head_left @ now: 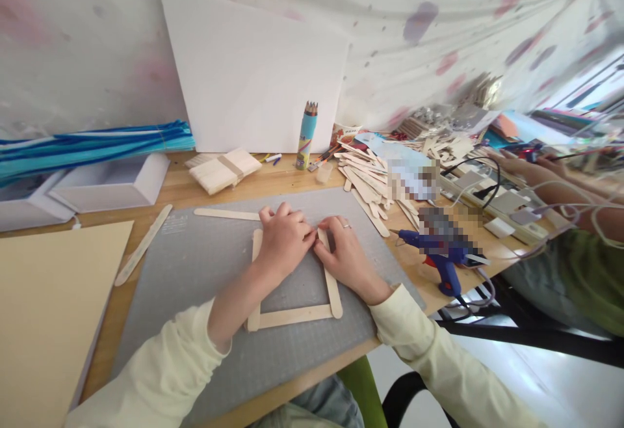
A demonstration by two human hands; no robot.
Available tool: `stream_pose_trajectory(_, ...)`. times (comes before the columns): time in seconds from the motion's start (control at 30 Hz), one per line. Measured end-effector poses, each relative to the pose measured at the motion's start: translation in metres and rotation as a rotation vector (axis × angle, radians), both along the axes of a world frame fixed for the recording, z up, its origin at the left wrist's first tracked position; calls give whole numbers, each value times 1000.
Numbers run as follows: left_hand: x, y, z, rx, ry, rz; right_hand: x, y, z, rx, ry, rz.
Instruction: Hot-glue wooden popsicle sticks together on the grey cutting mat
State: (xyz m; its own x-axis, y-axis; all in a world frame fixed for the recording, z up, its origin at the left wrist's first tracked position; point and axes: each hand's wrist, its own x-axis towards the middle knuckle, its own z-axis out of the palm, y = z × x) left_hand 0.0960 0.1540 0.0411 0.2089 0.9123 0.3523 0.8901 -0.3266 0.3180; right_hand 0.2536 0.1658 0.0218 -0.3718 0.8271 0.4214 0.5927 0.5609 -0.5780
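Flat wooden craft sticks form a frame on a grey cutting mat (195, 304). Its bottom stick (296, 315), left stick (254, 311) and right stick (332, 288) show in part. At the far right corner, my right hand (345, 254) pinches the upper end of the right stick. Over the frame's far side reaches my left hand (286, 240), fingers curled and tips meeting at that same corner; whatever they grip is hidden. Another craft stick (227, 214) lies on the mat left of my hand. One more stick (143, 244) lies across the mat's left edge.
A blue glue gun (441, 255) lies to the right, near a power strip (487, 200). Behind are a loose stick pile (365, 181), a pencil tube (307, 136) and a banded stick bundle (224, 170). White boxes (110, 184) stand left. A co-worker's arm (560, 181) reaches in.
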Motion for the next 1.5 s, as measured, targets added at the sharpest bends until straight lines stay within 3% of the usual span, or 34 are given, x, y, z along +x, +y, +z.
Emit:
stream_pose_trajectory(0.27, -2, -3, -1, 35, 1, -31, 11, -10, 6, 76, 181, -136)
stream_pose_trajectory(0.77, -3, -2, -3, 45, -22, -32, 6, -9, 8, 105, 54, -158)
stream_pose_trajectory(1.17, -2, -1, -5, 46, -34, -45, 6, 11, -10, -15, 128, -173)
stream_pose_trajectory(1.33, 0, -6, -1, 22, -21, -38, 5, 10, -4, 14, 259, -204)
stream_pose_trajectory(1.5, -5, -4, 18, 12, -21, -33, 13, 16, -1, 135, 518, -393)
